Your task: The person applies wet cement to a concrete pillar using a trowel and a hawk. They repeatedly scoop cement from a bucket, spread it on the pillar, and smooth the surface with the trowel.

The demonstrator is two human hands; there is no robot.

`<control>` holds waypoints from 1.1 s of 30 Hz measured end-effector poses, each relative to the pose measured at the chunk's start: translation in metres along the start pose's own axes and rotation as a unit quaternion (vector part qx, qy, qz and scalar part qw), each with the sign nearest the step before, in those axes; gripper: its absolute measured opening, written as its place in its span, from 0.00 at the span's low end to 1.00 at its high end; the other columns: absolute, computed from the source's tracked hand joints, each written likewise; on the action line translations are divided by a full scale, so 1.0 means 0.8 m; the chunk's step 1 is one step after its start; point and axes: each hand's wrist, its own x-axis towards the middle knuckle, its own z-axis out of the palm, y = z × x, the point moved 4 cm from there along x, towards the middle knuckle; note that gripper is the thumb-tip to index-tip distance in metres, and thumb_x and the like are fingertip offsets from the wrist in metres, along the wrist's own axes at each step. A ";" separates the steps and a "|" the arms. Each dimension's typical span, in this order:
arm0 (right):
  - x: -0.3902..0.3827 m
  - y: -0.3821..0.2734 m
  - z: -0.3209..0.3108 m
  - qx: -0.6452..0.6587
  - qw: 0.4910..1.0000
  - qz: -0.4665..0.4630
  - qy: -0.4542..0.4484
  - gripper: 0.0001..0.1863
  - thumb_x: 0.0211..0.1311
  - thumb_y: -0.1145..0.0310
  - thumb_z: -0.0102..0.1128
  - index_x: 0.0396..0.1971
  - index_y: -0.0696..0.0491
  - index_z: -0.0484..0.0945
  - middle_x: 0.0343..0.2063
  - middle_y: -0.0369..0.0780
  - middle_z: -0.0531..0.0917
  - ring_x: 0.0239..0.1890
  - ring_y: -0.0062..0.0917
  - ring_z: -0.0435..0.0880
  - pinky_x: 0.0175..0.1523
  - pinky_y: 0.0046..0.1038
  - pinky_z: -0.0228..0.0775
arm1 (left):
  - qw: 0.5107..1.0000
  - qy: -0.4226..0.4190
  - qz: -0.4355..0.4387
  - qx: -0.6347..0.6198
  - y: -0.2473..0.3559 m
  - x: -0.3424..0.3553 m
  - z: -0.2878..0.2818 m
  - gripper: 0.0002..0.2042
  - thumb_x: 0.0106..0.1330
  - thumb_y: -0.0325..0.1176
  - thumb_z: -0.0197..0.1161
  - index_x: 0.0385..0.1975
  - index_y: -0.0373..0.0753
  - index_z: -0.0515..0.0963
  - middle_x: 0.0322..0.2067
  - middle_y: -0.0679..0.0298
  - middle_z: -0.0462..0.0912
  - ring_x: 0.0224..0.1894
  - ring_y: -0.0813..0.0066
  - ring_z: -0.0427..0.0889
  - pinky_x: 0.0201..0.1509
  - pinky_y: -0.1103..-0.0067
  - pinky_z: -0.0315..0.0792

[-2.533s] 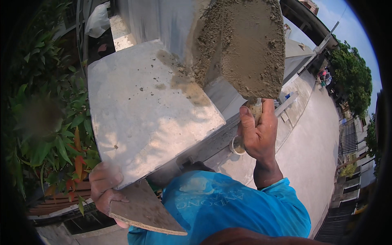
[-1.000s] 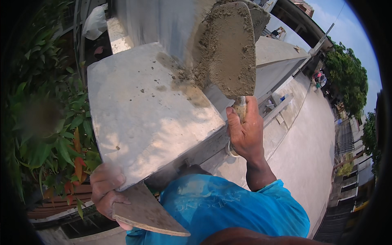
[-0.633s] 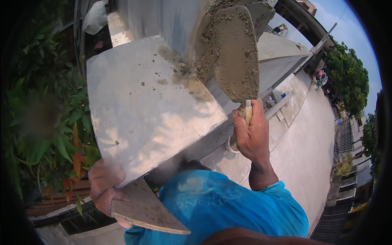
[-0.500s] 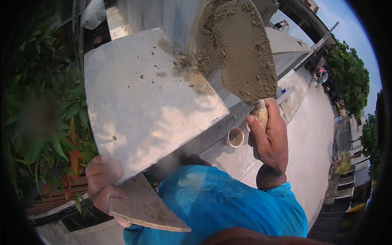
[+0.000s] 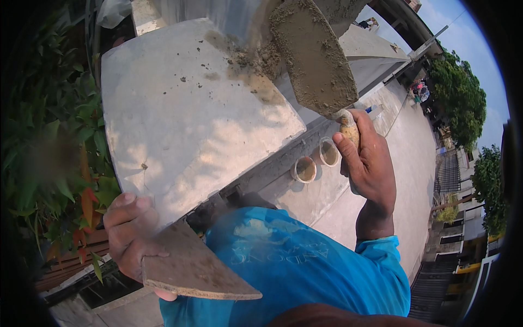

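My right hand (image 5: 370,163) is closed round the handle of a trowel (image 5: 313,60), whose mortar-coated blade lies over rough wet mortar (image 5: 267,62) at a grey concrete wall. My left hand (image 5: 128,234) grips a thin, triangular brown board (image 5: 196,261) with a pale broken edge, held just below the corner of a pale, square concrete slab (image 5: 190,120); its upper fingertips touch that corner, slightly blurred. Mortar specks and a damp stain mark the slab's upper right part.
Two small cups (image 5: 305,169) stand on a concrete ledge below the slab. Leafy plants (image 5: 71,158) crowd the left side. A paved path (image 5: 408,152) runs at right toward trees, fencing and small, indistinct figures (image 5: 419,92). A white bag (image 5: 114,12) sits upper left.
The trowel and my right hand have moved right, the blade now tilting up-left. Two cups now show where one was mostly hidden. The slab sits higher in view.
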 end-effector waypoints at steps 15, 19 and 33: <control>0.002 -0.061 -0.038 -0.156 0.979 -0.126 -0.047 0.19 0.70 0.64 0.58 0.56 0.58 0.73 0.35 0.47 0.83 0.28 0.40 0.83 0.35 0.33 0.73 | 0.999 -0.031 0.032 0.002 -0.003 0.004 -0.002 0.38 0.73 0.72 0.32 0.24 0.39 0.67 0.34 0.52 0.81 0.44 0.51 0.82 0.54 0.52 0.73; 0.006 -0.101 -0.029 -0.324 0.894 -0.287 -0.115 0.25 0.66 0.66 0.60 0.61 0.59 0.72 0.38 0.45 0.82 0.23 0.34 0.81 0.29 0.29 0.72 | 0.998 -0.052 0.041 0.003 -0.005 0.004 -0.009 0.38 0.72 0.73 0.32 0.23 0.39 0.66 0.36 0.51 0.83 0.44 0.50 0.82 0.54 0.51 0.73; 0.037 -0.117 0.020 -0.426 0.850 -0.293 -0.099 0.24 0.67 0.71 0.60 0.61 0.59 0.71 0.30 0.48 0.84 0.30 0.40 0.86 0.36 0.41 0.76 | 0.998 -0.059 0.024 0.026 0.008 0.007 -0.008 0.37 0.73 0.72 0.33 0.20 0.41 0.64 0.39 0.53 0.82 0.46 0.52 0.81 0.56 0.51 0.71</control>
